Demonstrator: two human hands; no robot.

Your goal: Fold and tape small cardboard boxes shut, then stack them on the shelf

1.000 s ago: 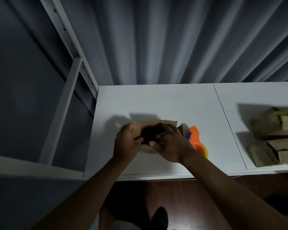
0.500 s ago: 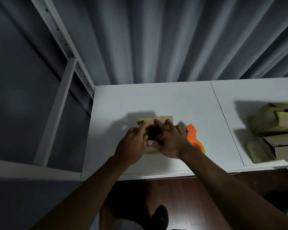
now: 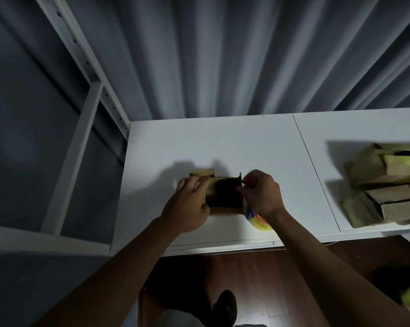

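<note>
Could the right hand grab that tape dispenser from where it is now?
Probably yes, once it lets go. The right hand is pinching the right flap of the open cardboard box, and the tape dispenser lies on the shelf right beneath its wrist, nothing between.

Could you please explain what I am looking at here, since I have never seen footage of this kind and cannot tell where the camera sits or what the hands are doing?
There is no machine here: a person is working with bare hands, and the single camera is worn on their head, looking forward and down. That is why both forearms reach in from the bottom.

The white surface is a shelf with a curtain behind it. On it sits a small cardboard box, its top open and dark inside. The left hand holds the box's left side, and the right hand pinches its right edge, apparently a flap.

Just under the right hand lies a tape dispenser, mostly hidden. On the far right is a pile of other cardboard boxes.
</note>
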